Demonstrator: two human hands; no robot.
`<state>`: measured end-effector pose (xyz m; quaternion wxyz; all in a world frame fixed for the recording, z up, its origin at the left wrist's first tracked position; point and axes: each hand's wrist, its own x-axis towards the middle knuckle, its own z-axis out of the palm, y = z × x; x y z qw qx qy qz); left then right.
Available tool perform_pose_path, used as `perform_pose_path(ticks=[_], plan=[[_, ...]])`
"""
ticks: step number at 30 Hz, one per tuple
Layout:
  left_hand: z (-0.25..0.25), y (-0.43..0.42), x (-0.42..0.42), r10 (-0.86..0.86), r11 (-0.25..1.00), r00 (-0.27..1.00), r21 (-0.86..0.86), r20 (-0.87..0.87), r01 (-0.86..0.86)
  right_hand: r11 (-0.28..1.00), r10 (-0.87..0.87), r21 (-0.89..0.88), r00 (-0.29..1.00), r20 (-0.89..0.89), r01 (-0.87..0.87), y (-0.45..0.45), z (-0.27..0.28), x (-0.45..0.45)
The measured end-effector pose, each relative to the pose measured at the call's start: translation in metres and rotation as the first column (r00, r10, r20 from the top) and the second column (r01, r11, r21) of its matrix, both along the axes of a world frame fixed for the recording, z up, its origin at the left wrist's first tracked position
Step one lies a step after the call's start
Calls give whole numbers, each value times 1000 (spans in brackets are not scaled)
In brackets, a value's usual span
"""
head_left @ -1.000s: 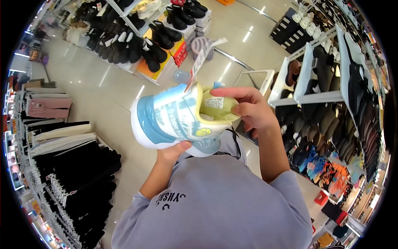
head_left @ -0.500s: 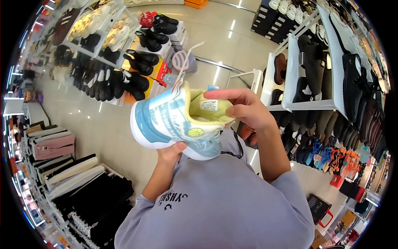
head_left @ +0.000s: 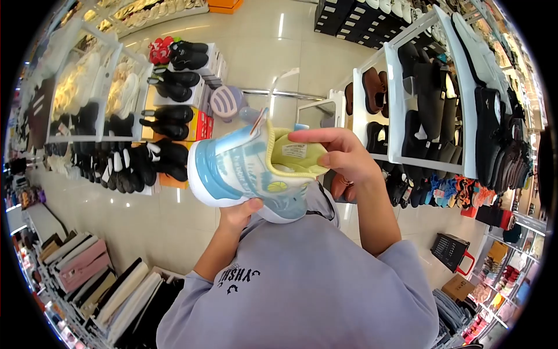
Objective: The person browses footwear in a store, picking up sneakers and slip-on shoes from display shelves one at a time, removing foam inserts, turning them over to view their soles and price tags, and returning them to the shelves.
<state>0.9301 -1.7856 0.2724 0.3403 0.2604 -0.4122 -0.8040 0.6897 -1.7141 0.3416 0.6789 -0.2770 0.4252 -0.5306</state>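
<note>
A blue and white sneaker with a pale yellow lining is held in front of my chest, its toe toward the left. My left hand grips it from below, thumb on the side of the white sole; its other fingers are hidden under the shoe. At the heel end, my right hand pinches the collar, with the index finger reaching over the opening and the thumb against the edge. Inside, a white label shows on the lining. A pale lace sticks up from the tongue.
Black shoes stand on stacked boxes at the left, near a lilac stool. White shoe racks rise at the right. Folded trousers lie at lower left. A black basket with a red handle sits at lower right.
The view has turned, so the racks and boxes appear shifted. Both hands keep their hold on the sneaker, which has hardly moved relative to my body.
</note>
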Motion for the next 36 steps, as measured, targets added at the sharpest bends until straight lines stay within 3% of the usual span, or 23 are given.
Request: perform_pose_path(ticks=[2, 6, 12, 14, 15, 17, 18, 20, 22, 24, 25, 27, 28, 30, 31, 33, 34, 36], plan=[[0, -30, -5, -63, 996, 998, -63, -12, 62, 990, -111, -93, 994, -8, 110, -20, -7, 0], [-6, -80, -2, -134, 991, 991, -26, 5, 134, 993, -110, -58, 993, -33, 108, -61, -2, -1], [-13, -144, 0, -361, 932, 930, 15, 66, 361, 950, -298, -99, 955, -13, 295, -96, -17, 10], [-14, -165, -3, -476, 839, 841, -155, 256, 522, 916, -383, -118, 923, 32, 384, -99, -27, 14], [-14, -172, -7, -511, 819, 820, -143, 259, 555, 865, -484, -116, 873, 60, 488, -98, -32, 19], [-13, -187, -19, -649, 593, 624, -225, 434, 773, 773, -598, -132, 782, 176, 621, -94, -37, 23], [-19, -191, -25, -678, 559, 598, -229, 428, 797, 716, -643, -150, 728, 237, 682, -90, -38, 24], [-34, -195, -35, -444, 319, 676, -601, 589, 733, 545, -793, -80, 544, 274, 835, -80, -47, 31], [-9, -188, -65, -486, 258, 698, -677, 526, 689, 421, -879, -61, 423, 218, 905, -68, -54, 36], [6, -174, -85, -479, 526, 859, -726, 178, 443, 347, -897, -136, 370, 243, 928, -52, -68, 43], [5, -172, -89, -509, 513, 843, -725, 175, 460, 315, -910, -136, 340, 239, 939, -44, -68, 46], [1, -164, -95, -565, 557, 784, -581, 259, 593, 327, -942, -122, 312, -126, 937, -27, -67, 53], [-4, -160, -98, -587, 544, 768, -579, 254, 607, 301, -949, -123, 285, -132, 946, -21, -65, 56], [-14, -152, -100, -660, 656, 691, -221, 295, 721, 223, -964, -163, 193, -182, 961, -14, -56, 64], [-9, -142, -99, -675, 641, 677, -222, 294, 735, 182, -947, -193, 119, -298, 964, -12, -38, 69], [7, -121, -98, -503, 472, 836, -741, 219, 477, 124, -972, -179, 83, -222, 976, 4, -22, 83], [13, -113, -97, -523, 459, 825, -745, 213, 484, 89, -987, -159, 66, -145, 983, 13, -14, 92], [19, -98, -92, -645, 461, 746, -695, 166, 552, 37, -969, -169, -6, -246, 985, 33, -4, 110]])
